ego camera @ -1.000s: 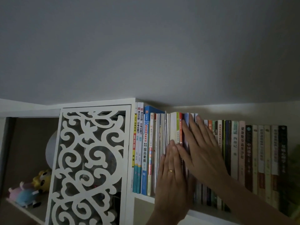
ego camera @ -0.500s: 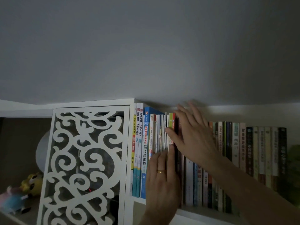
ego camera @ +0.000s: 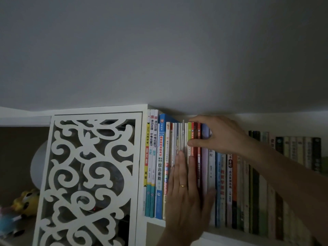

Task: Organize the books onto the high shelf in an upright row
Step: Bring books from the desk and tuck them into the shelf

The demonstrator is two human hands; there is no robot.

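Books [ego camera: 221, 183] fill the high shelf [ego camera: 230, 236] in a spine-out row that starts at the shelf's left end, hard against the white upright beside the fretwork panel [ego camera: 88, 174], and runs toward the right edge of my one view, the head camera. Most stand upright. The thin ones near the left end look the least settled, with one pale sliver poking above its neighbours.

My left hand [ego camera: 184, 196] lies flat on the spines of those thin books low down, its fingers straight and together, ring showing, clamped on nothing. My right hand [ego camera: 218, 134] reaches in from the right at the top of the row; its fingers curl over the top edges while the thumb presses the spines below, so it pinches a small bunch of red and green books.

As I read it, the step is squaring this bunch into the row. I would keep the flat palm as a stop so the thin books cannot fan forward, tip the pinched tops back until the spines line up, then push everything left to close gaps. A toy [ego camera: 28, 201] sits in the left cubby, well apart.
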